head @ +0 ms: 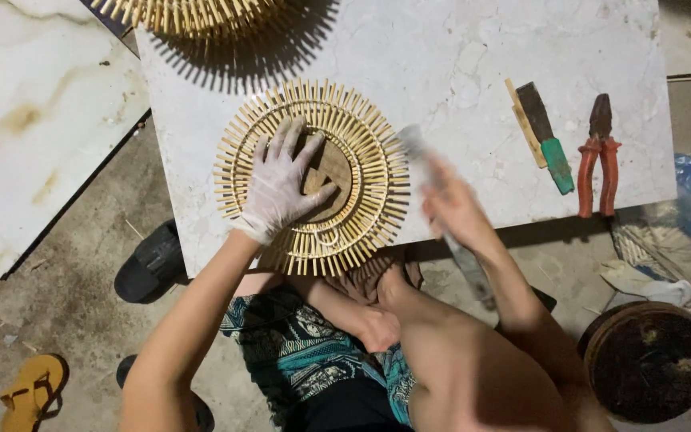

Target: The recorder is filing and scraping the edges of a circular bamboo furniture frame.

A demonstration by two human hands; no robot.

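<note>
Nearest the camera, on the rough concrete floor (73,296), a person's lap shows teal patterned cloth (305,352), and to the right stands a round drum-like container (648,360) with a wooden rim and a dark, grainy top; whether anything lies inside it cannot be told. A yellow flip-flop (33,390) and a black sandal (152,262) lie on the floor to the left. Beyond the knees, at the near edge of the pale, veined stone table (473,72), rests a round bamboo disc (365,172) made of thin splints set like rays around woven rings, with a flat brown wooden centre; its near rim overhangs the table's edge. The left hand (280,182), in a thin white glove, lies flat on that centre, its fingers spread wide and pressing down. The right hand (456,204), bare and blurred, has its fingers wrapped around a long grey blade-like tool (441,216) whose upper end sits just beside the disc's right rim. Farther right on the table lie a flat blade with a green handle (547,138) beside a thin wooden strip, and orange-handled pliers (599,154). At the far edge, another spiky bamboo piece (193,14) casts a toothed shadow.
</note>
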